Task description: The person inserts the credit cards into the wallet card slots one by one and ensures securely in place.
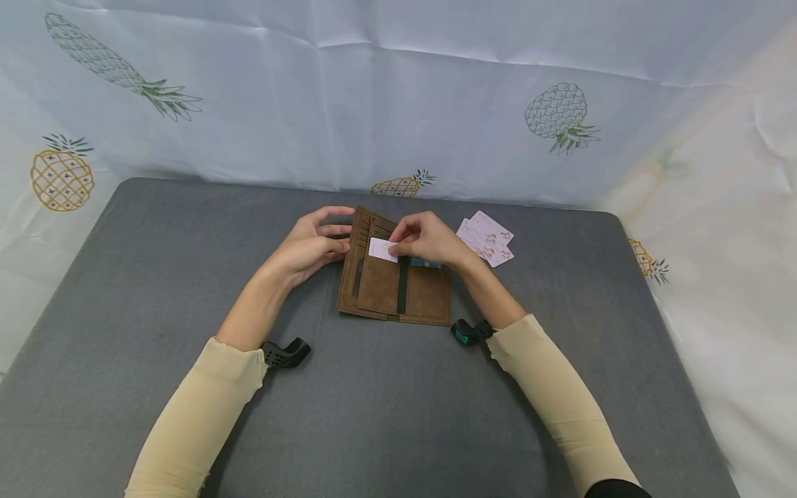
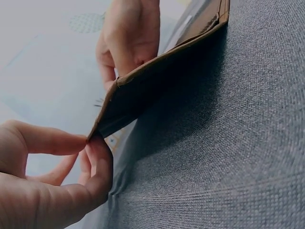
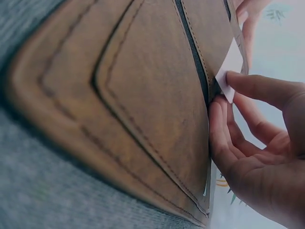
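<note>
A brown wallet (image 1: 429, 294) lies unfolded on the grey table, with stitched edges, card slots and a dark band down its inner flap. At its left cover my left hand (image 1: 308, 243) holds on; in the left wrist view, thumb and fingers pinch a corner of that cover (image 2: 157, 64), which is raised off the cloth. My right hand (image 1: 431, 238) reaches over the wallet's upper part and pinches a small pale card (image 1: 382, 250) between thumb and fingers. In the right wrist view the card (image 3: 231, 69) stands at the flap's edge. Something blue (image 1: 426, 263) shows in the wallet's right side.
Several pale pink patterned cards (image 1: 492, 238) lie fanned on the table right of the wallet, behind my right wrist. A white cloth with pineapple prints (image 1: 556, 111) hangs along the table's (image 1: 187, 277) back edge. Black straps (image 1: 285, 353) sit on both wrists.
</note>
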`<state>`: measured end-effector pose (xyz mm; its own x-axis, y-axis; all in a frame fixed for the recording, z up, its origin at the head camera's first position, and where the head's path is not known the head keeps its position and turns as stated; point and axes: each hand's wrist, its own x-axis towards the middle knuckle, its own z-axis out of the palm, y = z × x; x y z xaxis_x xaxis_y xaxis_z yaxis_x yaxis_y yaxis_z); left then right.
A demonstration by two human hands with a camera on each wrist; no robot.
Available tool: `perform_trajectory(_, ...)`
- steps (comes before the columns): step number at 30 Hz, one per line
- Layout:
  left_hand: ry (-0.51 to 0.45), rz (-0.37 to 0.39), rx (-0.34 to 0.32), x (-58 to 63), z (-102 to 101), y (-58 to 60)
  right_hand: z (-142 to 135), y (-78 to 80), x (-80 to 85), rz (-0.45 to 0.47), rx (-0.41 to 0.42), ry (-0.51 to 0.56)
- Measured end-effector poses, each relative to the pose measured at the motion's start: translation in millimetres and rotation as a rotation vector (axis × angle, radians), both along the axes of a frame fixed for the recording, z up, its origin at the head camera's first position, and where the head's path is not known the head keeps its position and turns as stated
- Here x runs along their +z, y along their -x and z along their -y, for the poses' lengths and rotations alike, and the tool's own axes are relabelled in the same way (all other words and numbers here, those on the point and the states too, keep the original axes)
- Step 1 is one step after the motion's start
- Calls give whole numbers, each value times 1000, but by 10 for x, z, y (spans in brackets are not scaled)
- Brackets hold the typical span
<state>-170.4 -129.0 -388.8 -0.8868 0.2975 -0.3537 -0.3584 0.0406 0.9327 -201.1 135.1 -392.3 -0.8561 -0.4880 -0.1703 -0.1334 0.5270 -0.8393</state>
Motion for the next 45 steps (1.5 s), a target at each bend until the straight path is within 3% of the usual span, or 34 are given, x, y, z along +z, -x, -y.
perform_trajectory(10,-5,1,1,-13,5,-1,-17,-6,11,-17,85,-29)
perform_trajectory(16,-1,-5,0,-20,7,-4,-23,-18,20,-48,77,-52)
perform_trajectory(25,8,-10,-5,-24,14,-2,-346,-6,149,-97,-29,1)
perform_trajectory(32,4,-10,-9,-24,9,-3,-834,32,195,-82,-230,0)
perform_trajectory(38,11,-9,-10,-15,-3,-3,-1175,52,153,-107,-345,-59)
perform_trajectory(45,12,-2,-4,-16,3,-16,-1325,118,84,-146,-359,-212)
